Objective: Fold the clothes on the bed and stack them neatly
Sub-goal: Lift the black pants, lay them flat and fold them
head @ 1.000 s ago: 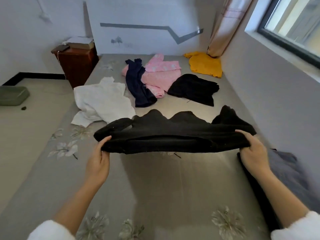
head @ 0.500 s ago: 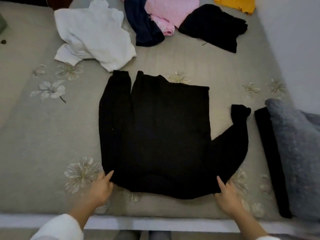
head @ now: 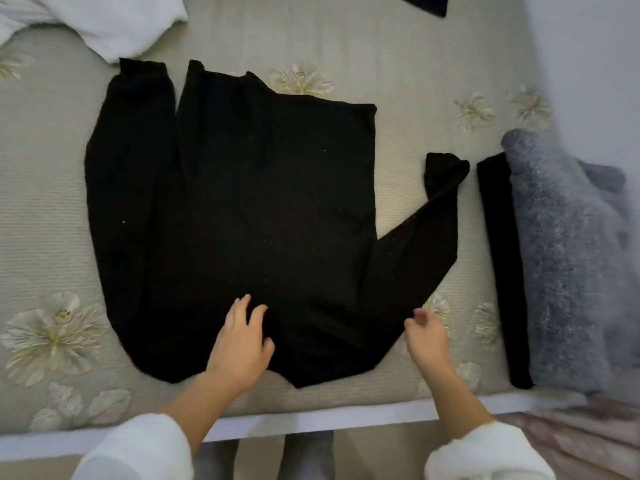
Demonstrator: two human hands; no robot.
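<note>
Two hands have let go of the corners since half a second ago: the black long-sleeved knit sweater (head: 249,209), held in the air a second ago, now lies flat on the grey flower-patterned bed cover (head: 45,209), near the bed's front edge. We note the left hand (head: 240,341) has moved inward onto the sweater's lower middle, fingers spread and resting on the cloth. The right hand (head: 424,337) sits at the base of the outflung right sleeve (head: 426,237), fingers curled; we cannot tell whether it pinches the fabric. We judge laying-out done and folding about to start, probably with that sleeve. The folded black garment (head: 498,271) and fuzzy grey garment (head: 561,258) wait just beside it.
</note>
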